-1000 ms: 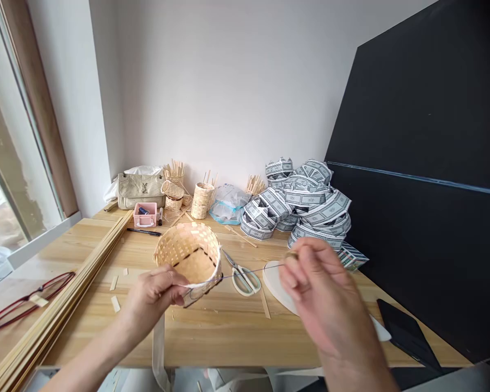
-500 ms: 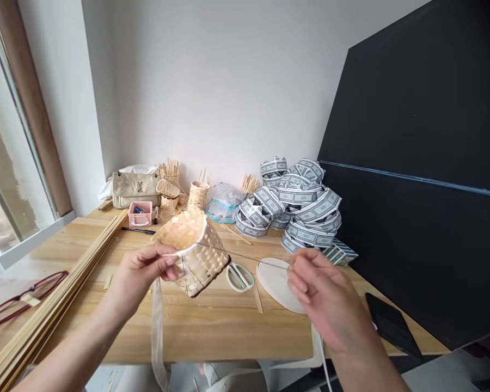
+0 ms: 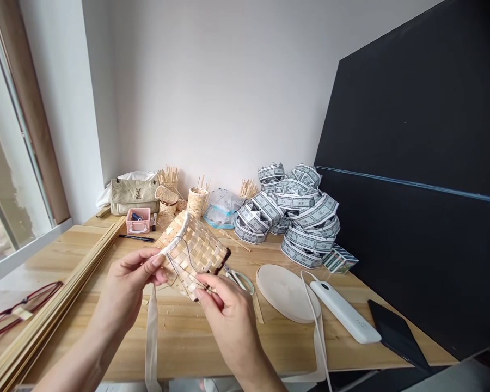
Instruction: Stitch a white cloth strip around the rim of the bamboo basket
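A small woven bamboo basket (image 3: 196,251) with a white cloth band on its rim is held above the wooden table (image 3: 212,337), tipped on its side. My left hand (image 3: 128,286) pinches the banded rim at the left. My right hand (image 3: 228,313) is closed in a pinch against the basket's lower side, apparently on a needle, with a thin dark thread (image 3: 178,261) looping over the weave. A strip of white ribbon (image 3: 150,337) hangs down from the rim over the table edge.
Scissors (image 3: 240,279) lie just behind the basket, beside a white ribbon roll (image 3: 288,293), a white power bank (image 3: 345,311) and a black phone (image 3: 398,333). Printed band rolls (image 3: 298,215) are piled at the back. Bamboo strips (image 3: 61,305) and red glasses (image 3: 20,307) lie left.
My right hand came in from the right, where it held the thread taut, to the basket's side. My left hand lifted the basket and turned it from mouth-up onto its side.
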The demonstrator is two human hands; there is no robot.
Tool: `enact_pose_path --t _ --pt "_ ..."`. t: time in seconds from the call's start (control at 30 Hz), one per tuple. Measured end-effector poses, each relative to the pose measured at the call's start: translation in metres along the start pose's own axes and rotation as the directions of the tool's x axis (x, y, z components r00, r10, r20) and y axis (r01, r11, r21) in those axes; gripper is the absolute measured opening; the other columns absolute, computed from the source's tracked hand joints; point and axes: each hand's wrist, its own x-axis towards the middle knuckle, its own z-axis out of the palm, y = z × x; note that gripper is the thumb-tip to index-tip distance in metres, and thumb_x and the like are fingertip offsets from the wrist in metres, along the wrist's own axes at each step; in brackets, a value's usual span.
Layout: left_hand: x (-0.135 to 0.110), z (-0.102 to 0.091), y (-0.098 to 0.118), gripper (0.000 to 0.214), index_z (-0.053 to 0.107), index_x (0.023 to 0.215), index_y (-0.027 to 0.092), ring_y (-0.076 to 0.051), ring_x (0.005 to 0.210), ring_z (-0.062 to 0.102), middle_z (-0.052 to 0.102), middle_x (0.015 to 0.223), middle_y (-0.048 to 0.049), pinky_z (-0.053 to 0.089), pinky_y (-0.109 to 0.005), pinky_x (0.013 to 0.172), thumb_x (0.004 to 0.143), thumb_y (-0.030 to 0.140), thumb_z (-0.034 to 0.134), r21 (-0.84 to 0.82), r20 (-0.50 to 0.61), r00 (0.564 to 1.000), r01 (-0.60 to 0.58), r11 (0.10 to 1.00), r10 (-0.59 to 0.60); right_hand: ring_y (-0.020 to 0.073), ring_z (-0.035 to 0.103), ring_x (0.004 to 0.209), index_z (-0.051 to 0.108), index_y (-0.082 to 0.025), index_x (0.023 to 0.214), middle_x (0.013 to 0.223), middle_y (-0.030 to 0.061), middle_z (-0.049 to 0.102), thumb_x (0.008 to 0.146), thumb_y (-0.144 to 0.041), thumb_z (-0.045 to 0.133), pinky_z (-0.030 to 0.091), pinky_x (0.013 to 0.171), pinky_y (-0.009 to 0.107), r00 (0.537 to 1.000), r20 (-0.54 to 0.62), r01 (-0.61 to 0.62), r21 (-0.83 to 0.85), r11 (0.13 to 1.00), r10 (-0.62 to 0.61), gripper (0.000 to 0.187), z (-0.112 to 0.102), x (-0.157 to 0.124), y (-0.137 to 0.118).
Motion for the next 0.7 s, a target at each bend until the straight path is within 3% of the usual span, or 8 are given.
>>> enact_pose_path --t 0.17,0.3,0.47,0.53,0.6,0.7 --pt "-0.002 0.000 -0.001 0.025 0.070 0.065 0.017 -0.007 0.047 0.051 0.059 0.046 0.0007 0.042 -0.013 0.047 0.054 0.037 0.080 0.037 0.009 0.999 -0.049 0.998 0.049 0.0132 0.055 0.064 0.064 -0.016 0.085 0.077 0.0031 0.064 0.076 -0.010 0.050 0.040 0.057 0.021 0.996 -0.028 -0.091 -0.053 0.994 0.089 0.018 0.013 0.000 0.006" --pt "-0.001 0.002 -0.001 0.024 0.070 0.065 0.017 -0.007 0.048 0.051 0.059 0.047 0.0010 0.042 -0.013 0.049 0.056 0.037 0.079 0.051 0.026 0.997 -0.072 0.996 0.071 0.0095 0.044 0.055 0.058 -0.016 0.068 0.063 -0.0019 0.054 0.071 -0.005 0.055 0.031 0.050 0.019 0.965 0.100 -0.234 -0.080 0.969 0.242 0.011 0.015 0.003 0.000" --pt "0.006 0.001 0.001 0.026 0.070 0.068 0.016 -0.007 0.049 0.053 0.060 0.049 0.0007 0.043 -0.013 0.049 0.053 0.034 0.081 -0.013 -0.039 0.996 -0.081 0.997 0.081 0.0058 0.030 0.045 0.054 -0.015 0.060 0.049 -0.0083 0.034 0.066 -0.004 0.057 0.023 0.043 0.017 0.917 0.292 -0.272 -0.043 0.961 0.272 0.013 0.010 -0.003 -0.003" --pt "0.010 -0.001 0.000 0.027 0.070 0.068 0.016 -0.007 0.048 0.052 0.060 0.049 0.0010 0.043 -0.013 0.048 0.051 0.033 0.082 -0.029 -0.075 0.992 -0.103 0.994 0.101 0.0060 0.029 0.047 0.056 -0.015 0.065 0.050 -0.0084 0.032 0.068 -0.006 0.055 0.023 0.043 0.017 0.862 0.394 -0.354 0.014 0.935 0.320 0.010 0.003 -0.009 0.000" --pt "0.012 -0.006 -0.002 0.024 0.070 0.068 0.017 -0.006 0.047 0.052 0.061 0.050 0.0012 0.043 -0.012 0.048 0.054 0.033 0.081 -0.014 -0.074 0.990 -0.121 0.993 0.120 0.0070 0.033 0.052 0.060 -0.016 0.081 0.056 -0.0071 0.036 0.071 -0.011 0.056 0.028 0.047 0.017 0.823 0.464 -0.431 0.134 0.892 0.328 0.012 -0.008 -0.012 0.003" --pt "0.014 -0.016 -0.004 0.015 0.070 0.071 0.019 -0.008 0.050 0.055 0.062 0.053 0.0014 0.046 -0.014 0.051 0.063 0.030 0.076 0.097 -0.014 0.983 -0.180 0.979 0.182 0.0082 0.038 0.056 0.056 -0.022 0.107 0.065 -0.0050 0.041 0.080 -0.025 0.057 0.034 0.052 0.018 0.871 0.407 -0.431 0.362 0.826 0.276 0.027 -0.036 -0.011 0.001"
